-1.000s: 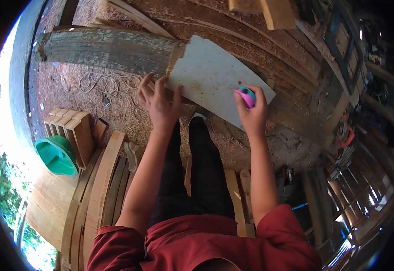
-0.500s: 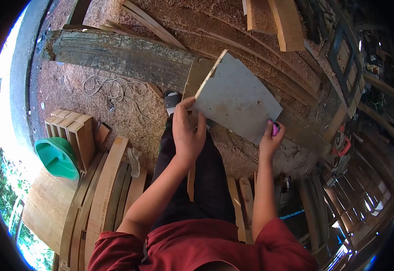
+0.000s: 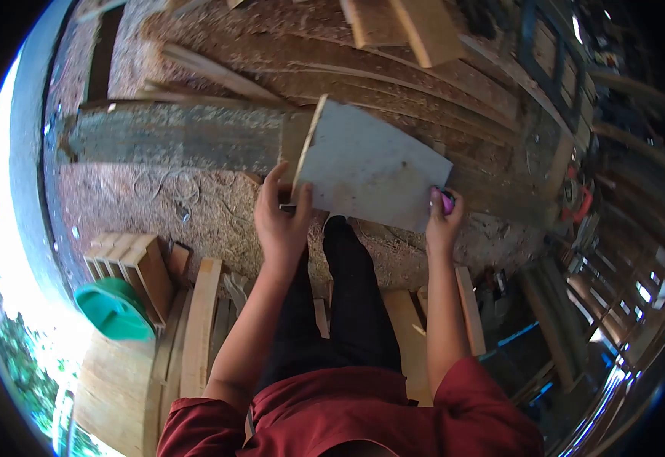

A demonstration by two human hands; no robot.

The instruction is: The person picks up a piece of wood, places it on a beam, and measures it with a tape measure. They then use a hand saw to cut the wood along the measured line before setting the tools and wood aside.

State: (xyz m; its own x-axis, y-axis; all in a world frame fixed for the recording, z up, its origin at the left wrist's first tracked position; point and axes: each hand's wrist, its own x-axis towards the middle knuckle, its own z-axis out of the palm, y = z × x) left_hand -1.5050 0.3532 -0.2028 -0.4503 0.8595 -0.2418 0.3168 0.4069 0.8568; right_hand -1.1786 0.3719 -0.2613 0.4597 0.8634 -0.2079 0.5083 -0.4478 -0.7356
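A flat pale-grey board (image 3: 374, 164) with brownish stains is tilted in front of me, its light cut edge facing left. At its lower left corner is my left hand (image 3: 281, 221), thumb overlapping the corner and fingers spread apart beside the edge. My right hand (image 3: 444, 225) is closed at the lower right corner, around a small rounded purple-and-black object (image 3: 447, 201) that lies against the board. A weathered thick plank (image 3: 180, 137) runs behind the board from the left.
Near my left side, a green plastic basin (image 3: 113, 308) stands by stacked wooden pieces (image 3: 131, 259) and long planks (image 3: 199, 320). Cord (image 3: 184, 194) and shavings cover the ground. More timber (image 3: 424, 30) lies ahead, and a red-orange tool (image 3: 576, 198) sits at right.
The view has shifted and blurred slightly. The board has turned a little clockwise, and my left hand's fingers have spread away from its edge. My right hand keeps the purple object.
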